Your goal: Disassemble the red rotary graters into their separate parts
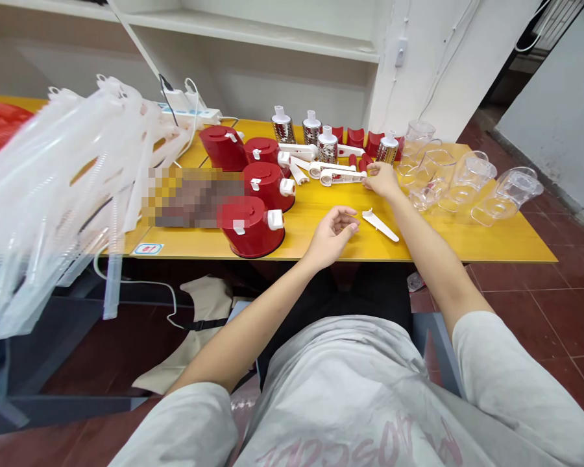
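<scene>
My left hand [335,235] hovers over the front of the yellow table, fingers loosely curled and apart from the thumb, holding nothing. Just right of it lies a white tapered plastic piece [380,225]. Farther back, my right hand [383,178] has its fingertips closed at the end of a white crank handle [340,178] with a red knob. More white handles [299,151] lie behind and to the left. Several red round housings [247,224] with white fittings stand left of my left hand. Metal grater drums [328,149] with white tops stand beyond the handles.
Clear plastic containers [509,194] stand at the table's right end. Red curved pieces [355,137] sit at the back. A heap of translucent plastic strips [73,168] hangs over the left edge, near a power strip [199,115] with cables. A blurred patch covers part of the table.
</scene>
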`<state>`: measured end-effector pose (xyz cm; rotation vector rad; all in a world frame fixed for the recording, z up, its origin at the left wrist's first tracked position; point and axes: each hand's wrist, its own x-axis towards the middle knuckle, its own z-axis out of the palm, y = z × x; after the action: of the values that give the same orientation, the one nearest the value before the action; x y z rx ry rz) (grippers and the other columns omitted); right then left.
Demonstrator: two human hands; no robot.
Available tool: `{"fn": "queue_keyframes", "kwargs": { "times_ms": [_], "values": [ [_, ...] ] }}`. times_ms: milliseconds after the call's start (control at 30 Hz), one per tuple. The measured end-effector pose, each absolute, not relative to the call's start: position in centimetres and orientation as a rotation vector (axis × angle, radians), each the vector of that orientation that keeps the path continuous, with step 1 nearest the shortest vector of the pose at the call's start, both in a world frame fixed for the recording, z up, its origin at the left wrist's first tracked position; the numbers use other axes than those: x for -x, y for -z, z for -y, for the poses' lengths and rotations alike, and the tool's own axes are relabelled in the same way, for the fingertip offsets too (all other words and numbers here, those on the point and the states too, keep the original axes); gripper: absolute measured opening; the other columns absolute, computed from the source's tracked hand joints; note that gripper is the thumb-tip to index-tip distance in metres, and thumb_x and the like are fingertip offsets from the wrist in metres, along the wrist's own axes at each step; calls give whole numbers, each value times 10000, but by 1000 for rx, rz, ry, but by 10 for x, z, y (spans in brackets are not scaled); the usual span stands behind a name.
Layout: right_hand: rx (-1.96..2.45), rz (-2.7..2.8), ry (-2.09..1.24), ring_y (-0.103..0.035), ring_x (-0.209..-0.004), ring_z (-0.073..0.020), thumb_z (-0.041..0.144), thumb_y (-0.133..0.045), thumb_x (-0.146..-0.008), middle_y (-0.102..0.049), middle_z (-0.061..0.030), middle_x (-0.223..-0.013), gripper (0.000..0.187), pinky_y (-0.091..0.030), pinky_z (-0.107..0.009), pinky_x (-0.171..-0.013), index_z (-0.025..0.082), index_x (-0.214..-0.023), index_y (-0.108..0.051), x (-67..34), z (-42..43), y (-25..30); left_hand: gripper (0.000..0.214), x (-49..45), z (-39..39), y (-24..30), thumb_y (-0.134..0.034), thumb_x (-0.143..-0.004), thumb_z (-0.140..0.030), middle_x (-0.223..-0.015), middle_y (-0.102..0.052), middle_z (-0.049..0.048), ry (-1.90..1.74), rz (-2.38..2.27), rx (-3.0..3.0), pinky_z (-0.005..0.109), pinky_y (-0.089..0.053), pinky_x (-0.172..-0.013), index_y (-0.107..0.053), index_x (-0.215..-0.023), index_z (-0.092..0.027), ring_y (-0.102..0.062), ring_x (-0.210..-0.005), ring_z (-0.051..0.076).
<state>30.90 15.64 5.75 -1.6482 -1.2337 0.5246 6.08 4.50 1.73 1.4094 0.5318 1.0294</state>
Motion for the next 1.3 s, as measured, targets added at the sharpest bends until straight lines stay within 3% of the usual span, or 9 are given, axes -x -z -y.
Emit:
{"fn": "queue_keyframes", "kwargs": {
  "times_ms": [133, 367, 567, 733, 867, 1000, 1133, 1200, 1300],
  "values": [
    [1685, 1441, -330, -770, -1077, -295, 98, -744, -859, -815, -113, -1078, 161, -600, -574, -1235, 159, -978, -834, -311, -149, -56, 370, -61, -45, -18, -897, -950, -368, -1131, -805, 84, -1037, -532, -1429, 335, -607, -959, -716, -1224, -199, -764, -1016, 182],
    [1636, 1748, -201, -737, -1191, -302, 111, -667, -926, -774, -168, -1319, 355, -574, -511, -1261, 137, -1197, -895, -305, -143, -50, 342, -60, -43, -20, -911, -933, -392, -1134, -806, 90, -1023, -505, -1453, 343, -611, -976, -739, -1147, -188, -754, -1004, 181],
    [1624, 1979, -90, -674, -1377, -342, 204, -650, -1015, -653, -188, -1476, 512, -530, -546, -1320, 146, -1496, -814, -307, -140, -44, 368, -60, -43, -20, -929, -926, -430, -1142, -806, 93, -1007, -488, -1458, 352, -625, -992, -748, -1134, -185, -753, -1015, 183],
    [1723, 2031, -89, -656, -1417, -373, 243, -618, -1065, -644, -204, -1459, 594, -513, -571, -1333, 141, -1641, -721, -305, -139, -46, 385, -60, -43, -18, -932, -928, -460, -1143, -808, 94, -1005, -483, -1466, 354, -630, -1000, -751, -1128, -185, -755, -1023, 185],
    [1784, 2028, -138, -680, -1403, -380, 231, -599, -1084, -650, -198, -1476, 647, -528, -586, -1319, 197, -1729, -642, -297, -133, -50, 396, -61, -43, -18, -939, -927, -474, -1144, -803, 92, -1001, -472, -1461, 350, -632, -991, -754, -1129, -188, -754, -1035, 189],
    [1835, 1992, -223, -707, -1378, -342, 231, -592, -1103, -675, -186, -1519, 632, -528, -550, -1319, 209, -1733, -632, -289, -133, -61, 435, -61, -42, -18, -958, -911, -503, -1142, -796, 90, -997, -472, -1451, 347, -631, -996, -753, -1129, -187, -751, -1036, 187],
    [1883, 1962, -290, -768, -1229, -300, 259, -595, -1124, -802, -172, -1345, 546, -579, -497, -1237, 135, -1648, -687, -300, -121, -86, 444, -60, -41, -19, -953, -920, -519, -1132, -789, 88, -987, -482, -1449, 345, -625, -994, -753, -1135, -186, -747, -1025, 184],
    [1925, 1967, -336, -789, -1181, -327, 362, -723, -1084, -834, -185, -1308, 518, -613, -503, -1164, 128, -1545, -756, -311, -96, -97, 427, -60, -40, -19, -943, -930, -510, -1131, -786, 86, -991, -474, -1454, 340, -622, -981, -753, -1136, -188, -744, -1018, 183],
    [2048, 2051, -404, -815, -1057, -383, 570, -936, -914, -867, -165, -1139, 591, -640, -539, -1039, 190, -1355, -835, -318, -38, -103, 392, -60, -40, -21, -925, -948, -488, -1120, -787, 81, -1009, -456, -1462, 335, -621, -963, -750, -1136, -191, -739, -989, 177]
  ]
}}
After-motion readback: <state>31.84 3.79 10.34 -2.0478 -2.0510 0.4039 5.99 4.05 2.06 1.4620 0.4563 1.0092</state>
